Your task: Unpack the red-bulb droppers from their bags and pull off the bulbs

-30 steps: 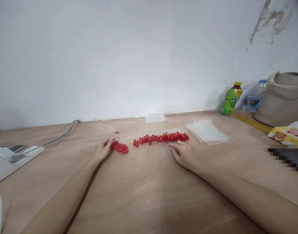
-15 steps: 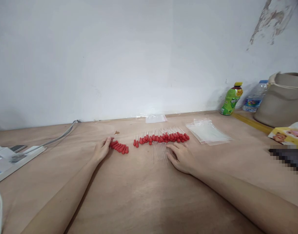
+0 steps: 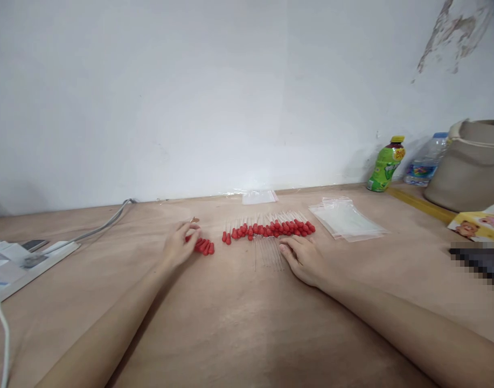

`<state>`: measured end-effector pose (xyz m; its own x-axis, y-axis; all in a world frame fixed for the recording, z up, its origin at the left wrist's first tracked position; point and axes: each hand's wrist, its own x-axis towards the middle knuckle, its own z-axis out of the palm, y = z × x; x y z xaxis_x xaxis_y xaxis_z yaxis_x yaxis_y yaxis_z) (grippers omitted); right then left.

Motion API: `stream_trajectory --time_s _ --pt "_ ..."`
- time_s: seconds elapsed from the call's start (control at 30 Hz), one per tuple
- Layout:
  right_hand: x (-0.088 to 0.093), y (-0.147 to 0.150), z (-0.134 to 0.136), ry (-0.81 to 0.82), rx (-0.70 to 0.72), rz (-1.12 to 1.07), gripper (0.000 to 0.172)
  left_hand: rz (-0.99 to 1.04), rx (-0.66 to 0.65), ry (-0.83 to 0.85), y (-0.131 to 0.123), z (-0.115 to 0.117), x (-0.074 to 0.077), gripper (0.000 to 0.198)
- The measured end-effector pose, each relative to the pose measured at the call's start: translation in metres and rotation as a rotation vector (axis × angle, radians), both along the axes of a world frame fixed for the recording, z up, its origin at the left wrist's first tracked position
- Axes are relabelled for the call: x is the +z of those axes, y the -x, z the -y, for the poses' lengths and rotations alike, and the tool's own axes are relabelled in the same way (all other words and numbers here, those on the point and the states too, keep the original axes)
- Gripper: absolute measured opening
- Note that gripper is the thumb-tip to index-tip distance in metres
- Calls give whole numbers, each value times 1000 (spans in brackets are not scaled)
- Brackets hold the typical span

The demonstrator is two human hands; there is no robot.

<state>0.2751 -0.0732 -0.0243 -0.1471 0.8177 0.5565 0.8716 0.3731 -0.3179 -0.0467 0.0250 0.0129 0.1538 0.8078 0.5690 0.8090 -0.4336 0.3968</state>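
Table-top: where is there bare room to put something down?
Bare table lies on the near side of the left hand and right hand, and between the plastic bags and the yellow pack. Crowded around the hands: red bulbs, dropper row, glass tubes.

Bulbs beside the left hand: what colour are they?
Red; the bulbs by the left hand show best in head view.

Plywood table (image 3: 238,323), pale, grain bare. The green bottle (image 3: 386,164) stands at its back edge against a white wall (image 3: 190,97). Peeled paint patch (image 3: 452,32) up and right of the bottle. Clear bottle (image 3: 426,161) just right; beige bag (image 3: 468,167) beyond. Power strip (image 3: 32,261) far left. Light even, shadows soft.
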Motion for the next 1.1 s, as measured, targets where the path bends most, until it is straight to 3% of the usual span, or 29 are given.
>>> stream_trajectory --time_s 0.1,0.23,0.47,0.67,0.83,0.97,1.1 --pt "0 -1 0 4 19 -20 26 -301 -48 -91 -30 13 4 26" --pt "1 -1 1 5 6 -4 25 -431 40 -84 -57 15 2 36" --pt "5 1 3 9 -5 10 26 -406 111 24 -65 3 -2 34" --pt "2 -1 1 -17 17 -36 25 -313 112 48 -59 11 10 34" --pt "5 -2 3 -155 46 -119 27 -183 -187 -19 -63 43 13 31" --pt "9 -2 8 -277 129 -48 46 -197 -477 -159 -73 68 -6 20" --pt "9 -3 10 -338 280 123 45 -268 -652 -226 -80 79 -21 18"
